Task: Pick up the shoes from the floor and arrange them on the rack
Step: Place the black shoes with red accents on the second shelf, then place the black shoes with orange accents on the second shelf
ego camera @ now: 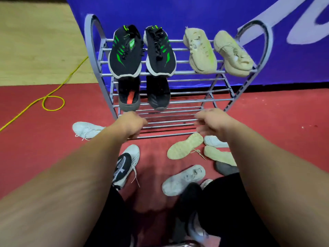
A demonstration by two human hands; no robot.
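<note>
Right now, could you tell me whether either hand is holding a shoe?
No, the left hand and right hand hover empty near the rack's lower bars, and the nearest cream shoe lies sole-up on the floor.

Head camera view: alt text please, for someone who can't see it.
Two bare, empty hands, left hand and right hand, reach toward a grey metal shoe rack holding six shoes, above scattered shoes on red carpet.

No legible text on the shoes, rack (178,73) or blue banner (195,13).
</note>
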